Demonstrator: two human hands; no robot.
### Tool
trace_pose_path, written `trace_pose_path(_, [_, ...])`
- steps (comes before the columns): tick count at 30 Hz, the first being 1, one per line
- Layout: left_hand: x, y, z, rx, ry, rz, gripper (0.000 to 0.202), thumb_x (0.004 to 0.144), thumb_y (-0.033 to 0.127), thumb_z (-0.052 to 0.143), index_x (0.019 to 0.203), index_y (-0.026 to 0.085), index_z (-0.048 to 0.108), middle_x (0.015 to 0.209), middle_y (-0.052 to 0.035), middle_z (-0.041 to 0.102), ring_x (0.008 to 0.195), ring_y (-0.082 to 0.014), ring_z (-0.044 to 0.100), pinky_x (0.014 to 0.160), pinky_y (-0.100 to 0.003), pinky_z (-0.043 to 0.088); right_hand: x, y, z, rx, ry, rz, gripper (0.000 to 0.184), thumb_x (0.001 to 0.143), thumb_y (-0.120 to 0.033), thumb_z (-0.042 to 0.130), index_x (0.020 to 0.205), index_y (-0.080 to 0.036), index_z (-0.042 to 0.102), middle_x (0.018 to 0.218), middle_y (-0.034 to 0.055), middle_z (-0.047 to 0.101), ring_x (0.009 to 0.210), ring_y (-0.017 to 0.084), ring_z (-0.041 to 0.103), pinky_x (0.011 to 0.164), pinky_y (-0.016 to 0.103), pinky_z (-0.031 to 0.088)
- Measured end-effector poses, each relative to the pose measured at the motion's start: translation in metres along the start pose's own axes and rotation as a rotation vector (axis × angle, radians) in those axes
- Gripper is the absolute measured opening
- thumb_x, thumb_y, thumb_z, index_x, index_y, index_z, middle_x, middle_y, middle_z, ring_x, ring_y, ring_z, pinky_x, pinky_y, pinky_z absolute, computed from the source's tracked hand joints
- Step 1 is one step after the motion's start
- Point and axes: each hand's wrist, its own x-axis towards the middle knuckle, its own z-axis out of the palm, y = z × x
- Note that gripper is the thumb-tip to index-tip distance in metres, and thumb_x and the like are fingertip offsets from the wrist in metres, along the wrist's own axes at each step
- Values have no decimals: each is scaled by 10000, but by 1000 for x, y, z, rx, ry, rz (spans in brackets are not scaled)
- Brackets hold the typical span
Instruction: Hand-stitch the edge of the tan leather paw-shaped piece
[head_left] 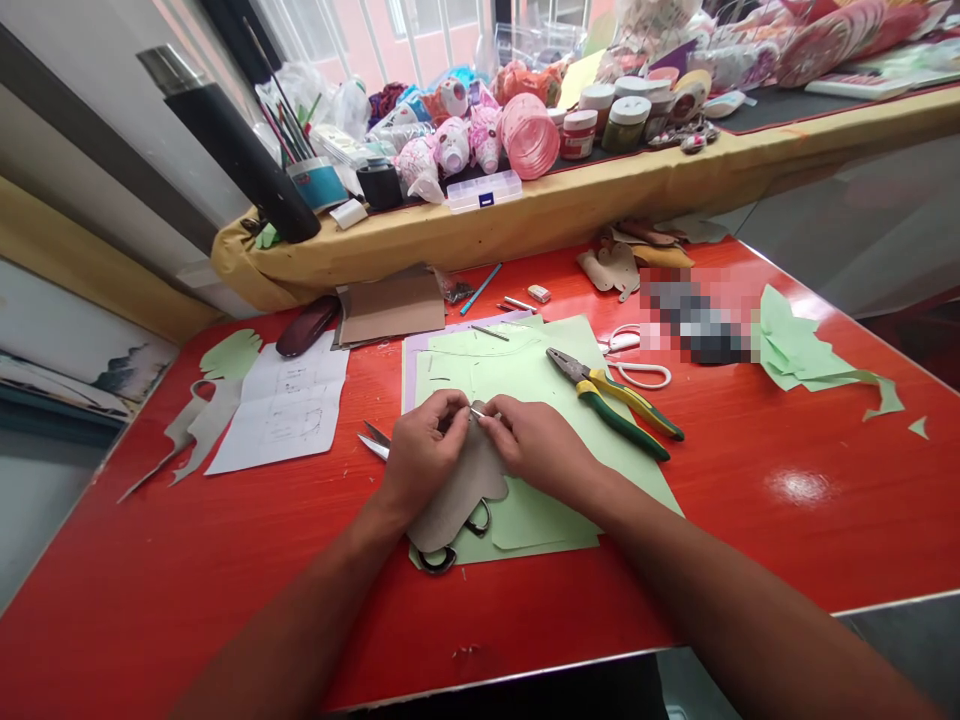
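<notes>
My left hand (pixel 422 450) and my right hand (pixel 535 446) meet over a grey-brown cut-out shape (pixel 463 495) that lies on light green paper sheets (pixel 517 375). Both hands pinch the top edge of the shape, and a thin metal pin or wire (pixel 478 413) shows between the fingertips. Black-handled scissors (pixel 439 555) lie partly hidden under the shape, their blades (pixel 373 441) sticking out to the left of my left hand.
Green and yellow pliers (pixel 615 400) and white-handled scissors (pixel 637 360) lie to the right on the red table (pixel 750 480). White paper (pixel 285 405), cardboard (pixel 390 305) and green offcuts (pixel 802 355) lie around. A cluttered shelf (pixel 525 210) with jars runs behind.
</notes>
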Motion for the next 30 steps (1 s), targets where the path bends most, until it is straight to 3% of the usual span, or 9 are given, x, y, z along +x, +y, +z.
trace_pose_path(4, [-1,1,0,12,-3,10,104,938,300,580,941,224,652,810,7,708,713,-151,643,662,-247,478,3,2,-1,347,-51,97,245,1006,-304,519,812,-199,626,729,20,673,657,161,584,583,267,351])
trace_pose_path(8, [-2,1,0,4,-10,29,124,943,308,565,937,220,653,823,1,708,717,-150,642,667,-247,485,5,2,1,677,-208,217,259,1014,-327,444,848,-197,594,575,-39,520,458,120,450,474,254,338])
trace_pose_path(10, [-2,2,0,-2,-8,24,122,938,309,572,935,221,656,824,2,708,715,-149,640,667,-248,486,5,1,1,603,-171,189,249,1007,-324,465,849,-197,608,609,-25,559,496,127,486,493,253,347])
trace_pose_path(13, [0,3,-1,-37,-3,-14,121,927,318,594,924,219,665,797,6,695,692,-148,624,643,-248,479,3,1,-1,305,-32,82,228,1005,-310,523,856,-203,658,772,25,697,685,166,598,589,264,355])
trace_pose_path(18, [2,5,-2,-88,1,-45,123,922,321,613,909,212,668,770,12,678,678,-144,615,636,-246,472,2,0,-1,5,53,-6,222,1046,-316,518,1037,-209,713,886,62,768,774,208,647,649,291,321])
trace_pose_path(25, [-1,1,0,-43,-5,10,98,944,288,599,947,216,665,815,12,697,710,-142,636,650,-239,474,3,-1,-4,232,7,48,234,1020,-292,526,879,-201,690,836,33,735,761,178,619,643,267,362])
trace_pose_path(30, [-3,3,2,-13,-9,77,94,952,257,585,954,214,669,853,6,724,755,-146,663,706,-239,500,5,3,-1,479,-107,148,269,1017,-327,477,845,-200,640,615,-32,558,524,131,503,534,258,347])
